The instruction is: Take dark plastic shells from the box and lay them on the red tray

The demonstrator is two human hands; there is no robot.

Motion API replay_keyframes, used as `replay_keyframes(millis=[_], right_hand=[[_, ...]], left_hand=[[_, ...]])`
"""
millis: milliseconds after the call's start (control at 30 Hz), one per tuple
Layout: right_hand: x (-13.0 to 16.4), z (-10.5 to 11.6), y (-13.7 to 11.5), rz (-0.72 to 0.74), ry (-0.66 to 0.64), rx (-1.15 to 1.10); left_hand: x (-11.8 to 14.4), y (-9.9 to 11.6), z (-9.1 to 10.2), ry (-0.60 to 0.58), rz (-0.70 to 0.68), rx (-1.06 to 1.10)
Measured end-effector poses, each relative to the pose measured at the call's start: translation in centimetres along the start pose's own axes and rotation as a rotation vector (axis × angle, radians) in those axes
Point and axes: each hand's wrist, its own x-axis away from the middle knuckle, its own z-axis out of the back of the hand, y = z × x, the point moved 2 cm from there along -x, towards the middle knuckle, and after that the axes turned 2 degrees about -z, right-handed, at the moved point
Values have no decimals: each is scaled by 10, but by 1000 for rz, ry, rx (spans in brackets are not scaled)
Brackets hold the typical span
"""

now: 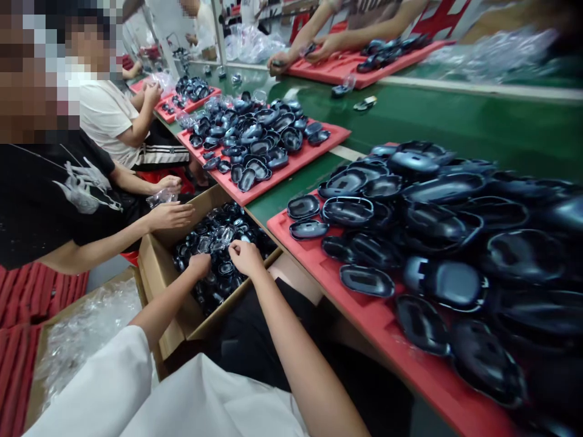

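My left hand [199, 267] and my right hand [246, 258] are both over an open cardboard box [159, 258] at the lower middle. Dark glossy plastic shells [223, 285] fill that box, with clear plastic wrapping [221, 237] among them. The left hand's fingers curl in, facing the right hand. My right hand is bent at the wrist with its fingers pinched. Whatever either hand holds is too small or hidden to make out. On my right, a red foam tray [314, 261] carries a heap of larger dark blue shells [364, 282].
A second red tray [268, 191] of shells lies farther along the green table [410, 121]. Beside the box, a co-worker's hands [170, 206] reach over its far side. Lower left are a carton of clear plastic [95, 334] and stacked red trays [13, 358].
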Motion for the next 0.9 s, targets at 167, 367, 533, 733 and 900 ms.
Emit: replay_keyframes(millis=[167, 367, 533, 733, 900], right_hand=[[5, -2, -6, 112, -133, 43], [3, -4, -10, 311, -96, -98], [2, -6, -9, 328, -67, -446], [-11, -11, -5, 190, -26, -688], [-5, -2, -4, 256, 253, -397]], left_hand=[[24, 1, 47, 200, -150, 96], [41, -14, 67, 571, -289, 713], [42, -15, 36, 423, -288, 1272], [48, -7, 24, 433, -384, 1553], [41, 0, 20, 597, -321, 1510]])
